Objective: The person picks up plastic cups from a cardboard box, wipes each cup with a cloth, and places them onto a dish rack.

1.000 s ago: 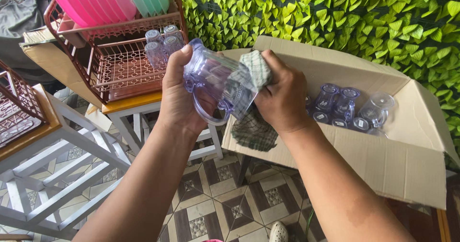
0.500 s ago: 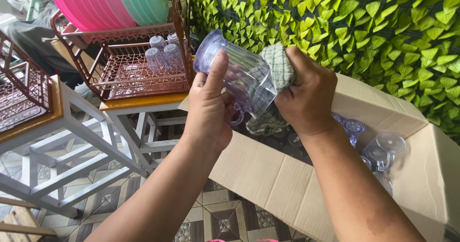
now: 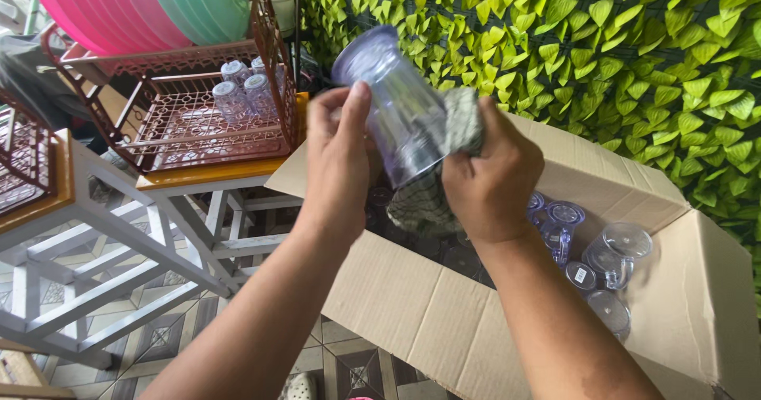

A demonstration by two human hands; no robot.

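- Cup (image 3: 400,107), clear plastic, tilted with base toward eleven o'clock, held above open cardboard box (image 3: 444,321).
- Left hand (image 3: 337,162): fingers clamped around cup's side.
- Right hand (image 3: 487,174): fingers closed on checked cloth (image 3: 460,122), pressed at cup's mouth.
- Best done, by the look of it, with steady left grip and cloth turned firmly inside; light grip enough, thin plastic likely to flex.
- More clear cups (image 3: 590,249) lying in box at four o'clock.
- At ten o'clock, brown dish rack (image 3: 206,126) on orange-edged worktop (image 3: 210,176), upturned cups inside, pink and green plates (image 3: 151,3) above.
- Leafy green wall (image 3: 602,59) behind; patterned tile floor (image 3: 162,336) below white frame.
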